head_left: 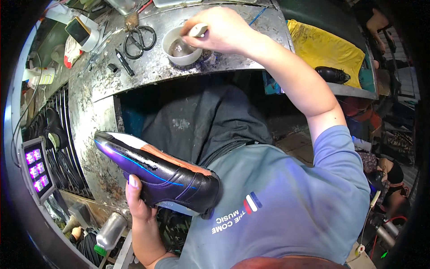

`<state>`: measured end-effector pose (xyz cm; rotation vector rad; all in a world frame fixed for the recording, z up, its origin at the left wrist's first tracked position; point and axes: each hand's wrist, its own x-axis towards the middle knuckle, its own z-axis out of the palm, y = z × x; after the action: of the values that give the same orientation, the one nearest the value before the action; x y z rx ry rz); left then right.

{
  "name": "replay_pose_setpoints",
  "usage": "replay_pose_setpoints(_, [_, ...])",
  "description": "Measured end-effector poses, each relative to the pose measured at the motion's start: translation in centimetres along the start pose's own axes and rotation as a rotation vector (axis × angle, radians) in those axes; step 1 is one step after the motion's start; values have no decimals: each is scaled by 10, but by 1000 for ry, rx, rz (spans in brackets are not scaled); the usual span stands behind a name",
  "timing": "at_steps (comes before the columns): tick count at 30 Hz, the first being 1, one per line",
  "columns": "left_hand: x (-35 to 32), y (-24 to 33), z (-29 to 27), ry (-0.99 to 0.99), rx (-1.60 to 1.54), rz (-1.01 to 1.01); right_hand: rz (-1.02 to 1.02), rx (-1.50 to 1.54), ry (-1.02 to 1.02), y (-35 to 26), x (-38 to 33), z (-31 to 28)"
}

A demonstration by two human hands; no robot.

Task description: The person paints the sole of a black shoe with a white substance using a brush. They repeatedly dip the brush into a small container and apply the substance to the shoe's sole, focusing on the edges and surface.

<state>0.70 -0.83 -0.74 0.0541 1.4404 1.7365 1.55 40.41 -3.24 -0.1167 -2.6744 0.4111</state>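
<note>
My left hand (138,200) is closed around a black leather shoe (179,179), thumb on its side, holding it over my lap. The toe points to the upper left. Along the shoe's upward edge run a white strip and an orange-brown strip, with a rough seam where the leather folds over. My right hand (219,31) reaches over the metal bench and grips a pale-handled tool (198,30) at the rim of a white bowl (168,40). Greyish liquid shows inside the bowl. Fingers hide the tool's lower end.
Black-handled scissors (139,42), a black marker (125,62) and its cap (112,67) lie left of the bowl. A second dark shoe (332,75) rests on yellow cloth (322,49) at right. A green-capped bottle (110,232) stands lower left, near a lit panel (37,169).
</note>
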Motion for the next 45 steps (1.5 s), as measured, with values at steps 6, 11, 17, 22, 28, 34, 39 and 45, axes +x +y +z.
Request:
replay_pose_setpoints(6, [1, 8, 5, 1, 92, -9, -105, 574, 115, -21, -1, -17])
replay_pose_setpoints(11, [0, 13, 13, 14, 159, -15, -294, 919, -11, -81, -7, -40])
replay_pose_setpoints(17, [2, 23, 36, 78, 251, -40, -457, 931, 88, -119, -8, -30])
replay_pose_setpoints(22, [3, 28, 37, 59, 281, -44, -478, 855, 100, -123, -9, -34])
replay_pose_setpoints(28, [1, 23, 15, 39, 287, -65, -519, 807, -62, -123, -18, -44])
replay_pose_setpoints(34, [2, 19, 13, 123, 240, -61, -564, 809, -272, -122, -17, -56])
replay_pose_setpoints(39, [3, 16, 4, 119, 238, -55, -612, 829, -297, -122, -14, -60])
replay_pose_setpoints(45, [0, 12, 1, 188, 199, -61, -622, 884, -365, -119, -15, -65])
